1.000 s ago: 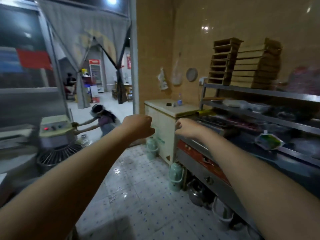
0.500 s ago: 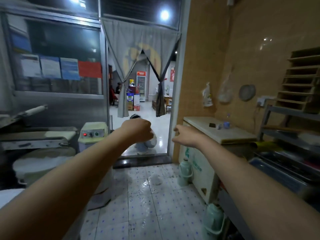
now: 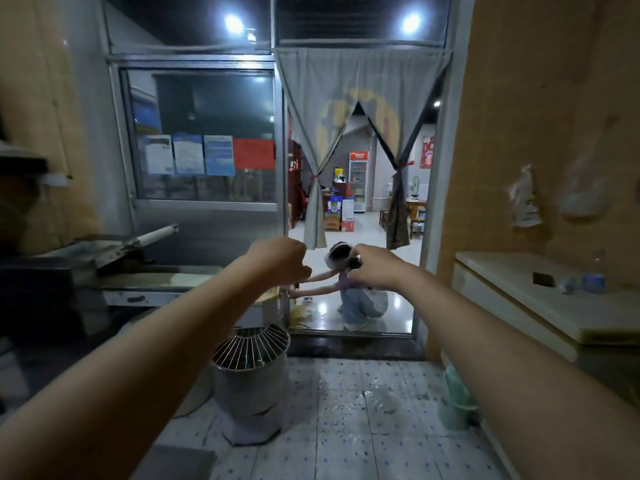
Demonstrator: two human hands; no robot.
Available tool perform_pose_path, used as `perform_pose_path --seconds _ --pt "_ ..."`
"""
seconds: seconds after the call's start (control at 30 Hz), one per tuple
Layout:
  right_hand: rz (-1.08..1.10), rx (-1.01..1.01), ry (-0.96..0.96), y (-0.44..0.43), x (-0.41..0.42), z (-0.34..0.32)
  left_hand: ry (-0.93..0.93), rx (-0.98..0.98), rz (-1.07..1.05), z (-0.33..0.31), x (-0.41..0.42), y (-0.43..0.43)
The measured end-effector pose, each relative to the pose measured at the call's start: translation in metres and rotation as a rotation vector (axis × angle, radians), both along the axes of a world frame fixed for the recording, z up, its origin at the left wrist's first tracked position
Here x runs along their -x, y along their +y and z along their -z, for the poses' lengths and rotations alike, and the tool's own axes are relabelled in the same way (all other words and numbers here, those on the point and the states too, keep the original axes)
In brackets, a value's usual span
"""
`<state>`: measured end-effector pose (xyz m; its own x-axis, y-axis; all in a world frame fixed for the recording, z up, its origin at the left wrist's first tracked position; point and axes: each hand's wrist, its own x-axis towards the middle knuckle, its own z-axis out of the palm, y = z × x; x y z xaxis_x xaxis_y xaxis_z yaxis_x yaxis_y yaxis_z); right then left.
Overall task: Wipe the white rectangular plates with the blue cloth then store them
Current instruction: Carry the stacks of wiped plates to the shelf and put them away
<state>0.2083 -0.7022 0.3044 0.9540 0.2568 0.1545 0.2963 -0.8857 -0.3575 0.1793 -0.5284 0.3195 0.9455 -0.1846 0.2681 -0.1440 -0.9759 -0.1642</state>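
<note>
Grey curtain [image 3: 346, 133] halves hang in the doorway straight ahead, each tied back at its side, and through the gap a lit room with a glass-door drinks fridge [image 3: 358, 181] is visible. Both bare arms reach forward at chest height toward this doorway. The left hand [image 3: 277, 261] is a closed fist with its back to the camera, and nothing is seen in it. The right hand [image 3: 375, 268] is just beside it but apart from it; its fingers [image 3: 360, 258] are bent down and inward and hold nothing that can be seen, though the palm side is hidden. The white rectangular plates and the blue cloth do not show in this view. Behind the two hands a person [image 3: 360, 299] crouches on the shiny floor at the doorway, arms stretched to the left. On the tiled floor [image 3: 363, 427] below the left forearm stands a steel mixer bowl [image 3: 249, 375] with a wire guard on top. Further left there is a metal dough machine [image 3: 121, 251] with a white roller. Above it is a window [image 3: 204, 154] with blue-and-white papers and one red paper. At the right, against the tan tiled wall [image 3: 536, 133], stands a white chest freezer [image 3: 519, 299] with a small bottle [image 3: 594, 280] on its lid. A pale green flask [image 3: 457, 400] stands on the floor at its near corner.
</note>
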Motion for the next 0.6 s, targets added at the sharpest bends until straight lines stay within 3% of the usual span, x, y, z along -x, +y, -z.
perform_pose_path --seconds 0.33,0.6 --pt "-0.316 0.067 -0.068 0.028 -0.172 -0.008 -0.028 0.035 -0.33 0.002 -0.123 0.011" --pt "-0.543 0.062 -0.092 0.071 -0.264 -0.021 0.014 -0.025 -0.616 -0.016 -0.166 0.037"
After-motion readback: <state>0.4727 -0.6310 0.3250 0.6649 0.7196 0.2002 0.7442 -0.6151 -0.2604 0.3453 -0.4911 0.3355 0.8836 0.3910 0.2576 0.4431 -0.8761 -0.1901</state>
